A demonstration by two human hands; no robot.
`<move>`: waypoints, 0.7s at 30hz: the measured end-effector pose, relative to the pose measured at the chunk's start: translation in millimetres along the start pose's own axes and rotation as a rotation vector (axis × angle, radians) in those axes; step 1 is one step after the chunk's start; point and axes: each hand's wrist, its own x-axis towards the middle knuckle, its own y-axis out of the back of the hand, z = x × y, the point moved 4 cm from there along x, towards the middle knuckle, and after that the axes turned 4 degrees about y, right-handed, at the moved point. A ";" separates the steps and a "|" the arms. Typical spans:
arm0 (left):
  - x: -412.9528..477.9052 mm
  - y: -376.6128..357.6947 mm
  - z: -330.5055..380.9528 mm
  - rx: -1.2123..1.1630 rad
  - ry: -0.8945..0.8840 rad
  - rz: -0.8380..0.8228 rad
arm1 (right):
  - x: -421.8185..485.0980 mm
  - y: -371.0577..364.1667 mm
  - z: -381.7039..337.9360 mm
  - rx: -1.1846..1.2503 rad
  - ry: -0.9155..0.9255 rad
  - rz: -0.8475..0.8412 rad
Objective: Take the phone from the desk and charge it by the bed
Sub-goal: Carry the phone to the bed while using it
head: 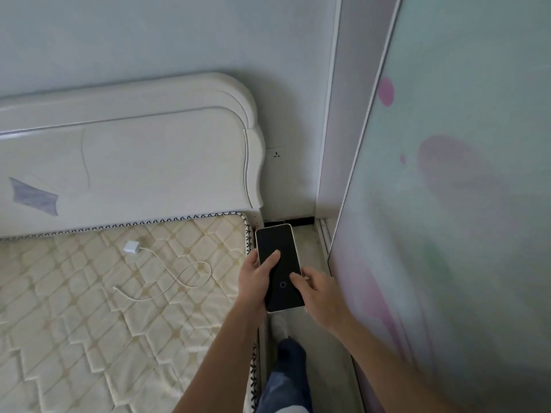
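A white-edged phone [278, 257] with a dark screen is held face up in the gap between the bed and the wardrobe. My left hand [253, 280] grips its left edge, thumb across the screen. My right hand [320, 293] holds its lower right corner, thumb on the glass. On the bare quilted mattress [89, 308] lie a white charger plug [130, 247] and its looping white cable [179, 278], left of the phone. A white wall socket [276, 154] sits just right of the headboard, above the phone.
The cream headboard [134, 162] stands against the pale wall. A sliding wardrobe door [447, 204] with pink and green blotches fills the right. The narrow floor strip [310, 338] runs between bed and wardrobe, with my foot [290, 353] on it.
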 end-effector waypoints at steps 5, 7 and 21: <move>79.7 -7.0 50.8 -0.056 -0.002 -0.008 | 94.9 -0.5 -17.0 -0.042 0.009 -0.026; 107.6 -6.4 73.6 -0.065 -0.007 0.002 | 129.1 -2.5 -28.2 -0.068 0.007 -0.043; 224.6 58.7 171.5 -0.177 -0.021 0.117 | 298.6 -69.5 -76.7 -0.153 0.035 -0.165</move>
